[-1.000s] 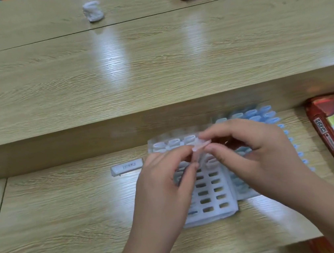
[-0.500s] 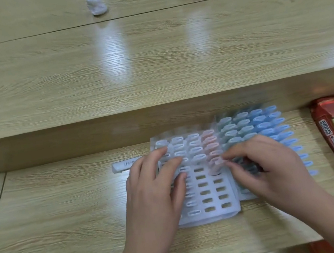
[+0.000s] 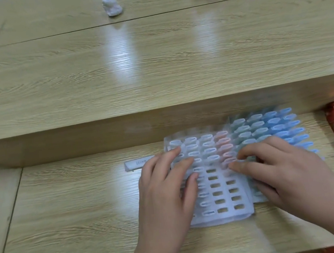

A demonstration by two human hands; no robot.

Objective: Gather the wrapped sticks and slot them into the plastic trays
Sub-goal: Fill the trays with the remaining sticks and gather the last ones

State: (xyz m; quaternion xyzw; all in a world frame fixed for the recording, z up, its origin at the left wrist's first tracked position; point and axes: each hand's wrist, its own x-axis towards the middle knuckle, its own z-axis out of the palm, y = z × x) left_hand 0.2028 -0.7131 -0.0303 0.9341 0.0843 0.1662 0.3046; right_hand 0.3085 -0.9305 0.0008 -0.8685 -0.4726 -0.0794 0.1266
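White plastic tray (image 3: 221, 217), part filled, is pressed flat by the left hand (image 3: 163, 189), fingers straight. A pink stick (image 3: 225, 155) is met by the curled right hand (image 3: 283, 171); a pinch cannot be confirmed. One loose wrapped stick (image 3: 139, 163) lies crosswise just left of the tray, nearest the left hand.
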